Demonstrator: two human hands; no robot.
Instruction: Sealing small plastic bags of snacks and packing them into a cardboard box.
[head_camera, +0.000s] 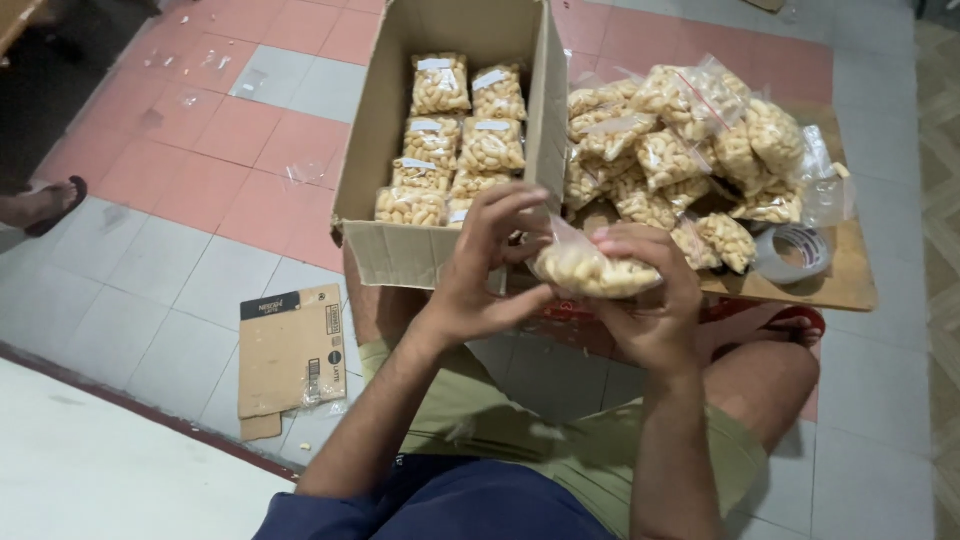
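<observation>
A clear bag of pale snacks (592, 270) is held up w/ both hands over the lap, just in front of the near wall of the cardboard box (400, 255). The left hand (480, 275) is curled, fingers bent and partly closed, thumb and fingertips pinched on the bag's top left end. The right hand (650, 300) is wrapped under and round the bag's right end, fingers closed on it.

Inside the box, labelled snack bags (455, 140) are packed in two rows, approx. up to the near wall. A loose pile of unboxed bags (680, 150) is heaped on a flat cardboard sheet (850, 285) right of the box; a roll of tape (792, 250) is set at the sheet's near right corner. A folded carton piece (290, 350) is laid on the tiled floor (170, 260), left of the knee. A sandalled foot (45, 205) is seen at the far left edge.
</observation>
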